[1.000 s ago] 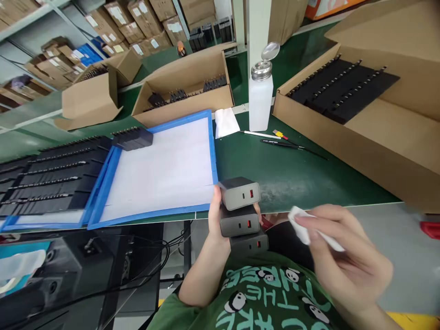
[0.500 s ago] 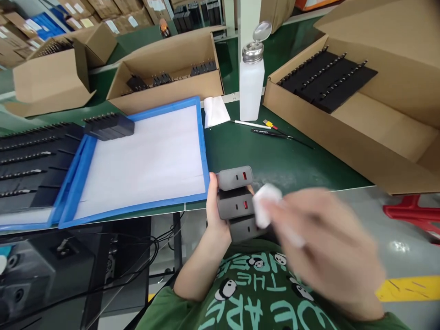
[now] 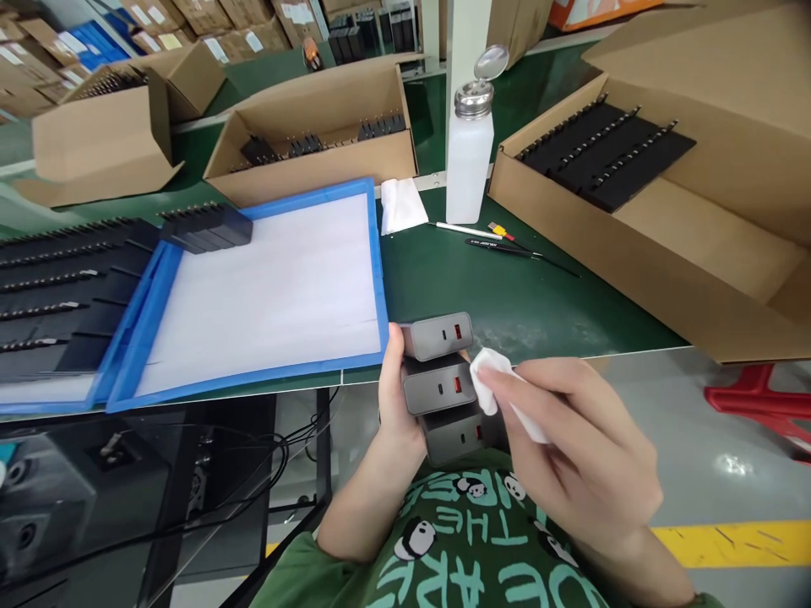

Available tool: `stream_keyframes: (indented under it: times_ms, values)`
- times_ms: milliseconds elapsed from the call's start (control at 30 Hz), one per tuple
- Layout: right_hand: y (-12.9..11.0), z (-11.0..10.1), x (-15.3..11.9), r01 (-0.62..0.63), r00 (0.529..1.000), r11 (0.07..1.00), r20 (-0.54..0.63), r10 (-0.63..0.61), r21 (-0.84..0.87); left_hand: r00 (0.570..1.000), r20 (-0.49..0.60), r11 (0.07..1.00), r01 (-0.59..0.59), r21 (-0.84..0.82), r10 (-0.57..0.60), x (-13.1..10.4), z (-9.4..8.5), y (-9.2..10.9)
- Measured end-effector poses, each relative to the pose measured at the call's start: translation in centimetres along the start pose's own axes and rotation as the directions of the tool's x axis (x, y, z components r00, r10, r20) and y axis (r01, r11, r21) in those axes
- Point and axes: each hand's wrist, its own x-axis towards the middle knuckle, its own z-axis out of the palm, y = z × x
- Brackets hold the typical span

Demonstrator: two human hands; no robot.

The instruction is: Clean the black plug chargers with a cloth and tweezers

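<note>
Three dark grey USB chargers (image 3: 437,393) are stacked in my left hand (image 3: 398,388), whose thumb wraps their left side; the other fingers are mostly hidden behind them. Each charger's front face shows a small slot port and a red port. My right hand (image 3: 570,447) pinches a folded white cloth (image 3: 491,376), which is close by the right side of the chargers; whether it touches them I cannot tell. On the bench beyond lie another white cloth (image 3: 403,205), a white stick tool (image 3: 469,230) and black tweezers (image 3: 500,246).
A blue-rimmed tray (image 3: 266,371) holds a row of chargers (image 3: 206,228). More fill the tray (image 3: 69,287) at far left. A white pump bottle (image 3: 470,160) with its lid up stands by a post. Open cardboard boxes (image 3: 570,228) with black units stand right and behind (image 3: 317,169).
My right hand and its cloth have moved slightly down and left, and the hand is now sharp instead of blurred. The bottom charger's red port has come into sight.
</note>
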Motion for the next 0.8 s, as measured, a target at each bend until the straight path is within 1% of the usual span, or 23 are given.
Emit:
stream_keyframes:
  times_ms: [33, 67, 100, 133, 200, 233, 267, 300, 367, 400, 433, 500, 567, 600, 667, 733, 800]
  values:
    - [-0.5, 0.2, -0.2, -0.010, 1.000, 1.000, -0.020, 0.010, 0.010, 1.000, 0.003, 0.999, 0.020, -0.043, -0.020, -0.1, 0.1, 0.0]
    - [-0.9, 0.5, -0.4, 0.006, 1.000, 1.000, -0.024, -0.006, 0.013, 0.999, 0.015, 0.995, 0.046, -0.092, -0.045, -0.2, 0.2, 0.0]
    - [-1.2, 0.8, -0.7, 0.059, 0.998, 0.998, -0.011, -0.059, 0.016, 0.998, 0.030, 0.990, 0.067, -0.126, -0.063, -0.2, 0.2, 0.0]
    - [-1.3, 1.0, -1.0, 0.136, 0.990, 0.990, 0.023, -0.137, 0.022, 0.996, 0.048, 0.987, 0.078, -0.140, -0.072, -0.2, 0.2, 0.0]
    - [-1.1, 1.1, -1.5, 0.290, 0.950, 0.956, 0.111, -0.293, 0.038, 0.992, 0.087, 0.979, 0.105, -0.174, -0.091, 0.1, 0.1, 0.0]
    - [-0.8, 0.9, -1.8, 0.322, 0.935, 0.946, 0.145, -0.322, 0.024, 0.989, 0.107, 0.973, 0.126, -0.195, -0.107, 0.4, 0.0, 0.0]
    - [-0.3, 0.6, -2.0, 0.310, 0.940, 0.951, 0.161, -0.302, -0.025, 0.985, 0.122, 0.966, 0.147, -0.214, -0.122, 0.6, -0.2, 0.1]
    - [0.2, 0.3, -2.1, 0.268, 0.956, 0.958, 0.152, -0.251, -0.098, 0.981, 0.135, 0.958, 0.167, -0.234, -0.139, 0.9, -0.3, 0.1]
    - [1.0, -0.4, -2.0, 0.176, 0.983, 0.954, 0.093, -0.158, -0.242, 0.977, 0.137, 0.945, 0.193, -0.265, -0.161, 1.4, -0.5, 0.3]
    - [1.1, -0.6, -1.9, 0.164, 0.986, 0.945, 0.084, -0.146, -0.281, 0.979, 0.120, 0.943, 0.195, -0.271, -0.167, 1.6, -0.5, 0.4]
    - [0.9, -0.6, -1.8, 0.189, 0.982, 0.941, 0.085, -0.171, -0.281, 0.980, 0.099, 0.941, 0.196, -0.276, -0.175, 1.7, -0.4, 0.4]
    - [0.2, -0.1, -1.7, 0.279, 0.958, 0.941, 0.121, -0.259, -0.193, 0.978, 0.069, 0.938, 0.209, -0.277, -0.198, 1.9, -0.2, 0.4]
    - [-0.1, 0.9, -1.7, 0.342, 0.937, 0.935, 0.116, -0.330, -0.099, 0.983, 0.037, 0.961, 0.182, -0.209, -0.178, 2.0, -0.3, 0.4]
    - [0.2, 1.3, -1.9, 0.337, 0.940, 0.937, 0.096, -0.328, -0.090, 0.989, 0.021, 0.977, 0.147, -0.154, -0.146, 2.0, -0.4, 0.4]
    - [2.2, 1.9, -2.2, 0.240, 0.970, 0.959, 0.065, -0.233, -0.151, 0.998, -0.007, 0.997, 0.060, -0.040, -0.060, 1.9, -1.0, 0.7]
    - [5.3, 2.0, -2.4, 0.105, 0.994, 0.965, 0.043, -0.097, -0.242, 0.999, -0.027, 0.996, -0.035, 0.081, 0.038, 1.6, -1.6, 1.7]
    - [8.4, 1.7, -2.0, 0.004, 0.998, 0.956, 0.059, 0.014, -0.293, 0.987, -0.031, 0.964, -0.145, 0.223, 0.156, 1.2, -1.8, 3.3]
